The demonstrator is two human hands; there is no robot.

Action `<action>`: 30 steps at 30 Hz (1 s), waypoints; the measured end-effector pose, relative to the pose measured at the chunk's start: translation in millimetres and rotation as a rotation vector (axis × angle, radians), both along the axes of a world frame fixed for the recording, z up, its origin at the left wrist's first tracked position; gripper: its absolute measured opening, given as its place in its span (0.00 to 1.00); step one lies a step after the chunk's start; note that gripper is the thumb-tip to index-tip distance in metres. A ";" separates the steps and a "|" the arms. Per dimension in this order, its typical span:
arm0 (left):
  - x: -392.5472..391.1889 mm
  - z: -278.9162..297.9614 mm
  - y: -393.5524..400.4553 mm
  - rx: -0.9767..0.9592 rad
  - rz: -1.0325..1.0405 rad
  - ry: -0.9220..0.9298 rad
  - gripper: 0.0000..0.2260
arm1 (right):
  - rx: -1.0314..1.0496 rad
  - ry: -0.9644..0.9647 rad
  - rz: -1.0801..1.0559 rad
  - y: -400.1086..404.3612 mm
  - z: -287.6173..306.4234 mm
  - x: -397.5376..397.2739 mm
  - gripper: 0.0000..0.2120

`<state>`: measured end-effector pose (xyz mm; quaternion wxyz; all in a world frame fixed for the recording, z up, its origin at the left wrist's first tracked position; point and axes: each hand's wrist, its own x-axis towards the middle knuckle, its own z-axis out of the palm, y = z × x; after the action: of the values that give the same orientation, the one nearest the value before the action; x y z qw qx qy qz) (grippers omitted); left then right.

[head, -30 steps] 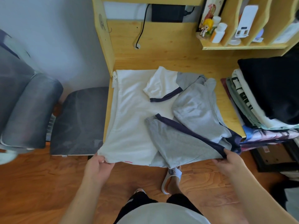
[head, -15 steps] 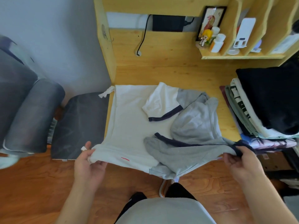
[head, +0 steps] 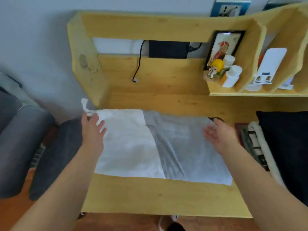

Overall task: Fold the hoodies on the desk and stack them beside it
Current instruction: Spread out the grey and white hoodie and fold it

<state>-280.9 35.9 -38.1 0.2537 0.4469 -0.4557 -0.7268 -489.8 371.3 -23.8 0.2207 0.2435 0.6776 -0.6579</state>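
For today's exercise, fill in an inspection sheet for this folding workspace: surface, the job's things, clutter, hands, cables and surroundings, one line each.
Surface: wooden desk, bare along its near edge.
Job's things: white and grey hoodie lies folded flat on the desk; pile of clothes at its right end.
Clutter: framed picture, figurine and white bottles on the shelf.
Hands: left hand and right hand open, at the hoodie's far corners.
Cables: black cable hangs down the back panel from a black box.
Surroundings: grey chair left of the desk; wooden floor.
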 end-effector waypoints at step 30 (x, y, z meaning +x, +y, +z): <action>-183.6 -79.0 73.0 -1.324 -1.352 -0.811 0.27 | 1.034 0.144 0.361 62.7 -71.1 -15.9 0.13</action>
<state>-464.5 108.9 -117.1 -0.1857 0.0796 -0.9725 -0.1155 -505.7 433.9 -94.9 0.1348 0.1545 0.9568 -0.2063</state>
